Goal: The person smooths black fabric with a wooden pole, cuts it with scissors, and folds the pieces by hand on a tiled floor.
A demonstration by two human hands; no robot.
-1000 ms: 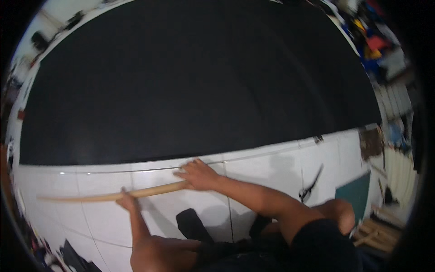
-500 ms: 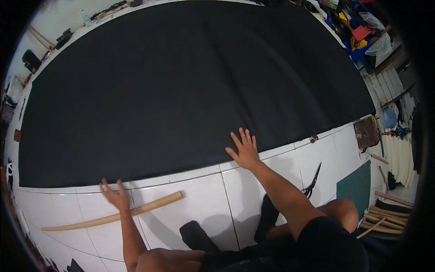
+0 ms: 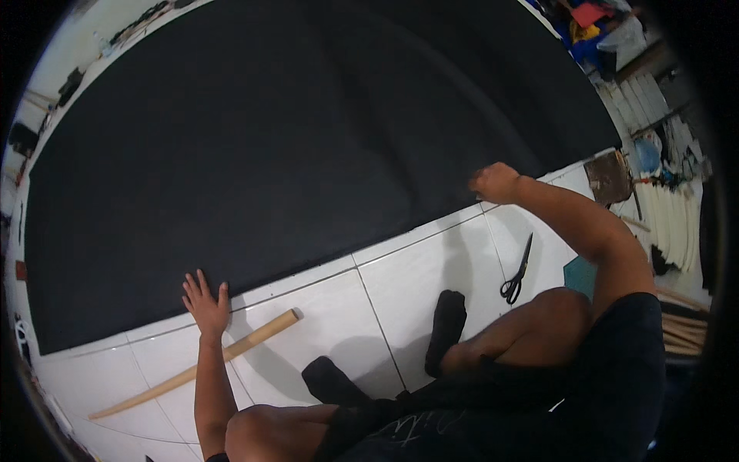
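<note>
A large black sheet of material (image 3: pixel 231 154) lies spread over the floor, with soft ridges running through its right half. My left hand (image 3: pixel 206 306) rests flat at the near edge, fingers spread on the sheet and nothing held. At the near edge farther right, my right hand (image 3: pixel 496 185) has its fingers curled down against the material. What those fingers hold, if anything, is hidden. Below that hand, black-handled scissors (image 3: pixel 517 276) lie on the tiles. A pale, curved, tapering wooden stick (image 3: pixel 265 331) passes beneath my left forearm.
White floor tiles (image 3: pixel 315 308) run along the near edge, with my socked feet on them. At the right are a brown flat piece (image 3: pixel 609 179), a green mat (image 3: pixel 579 276), cream-coloured strips (image 3: pixel 670 223) and several wooden sticks (image 3: pixel 683 327). Mixed clutter (image 3: pixel 593 35) fills the far right.
My right hand has moved right along the sheet's edge, its spread fingers now curled. My left hand has come down flat on the sheet. The view has shifted and tilted; a small metal object is no longer visible.
</note>
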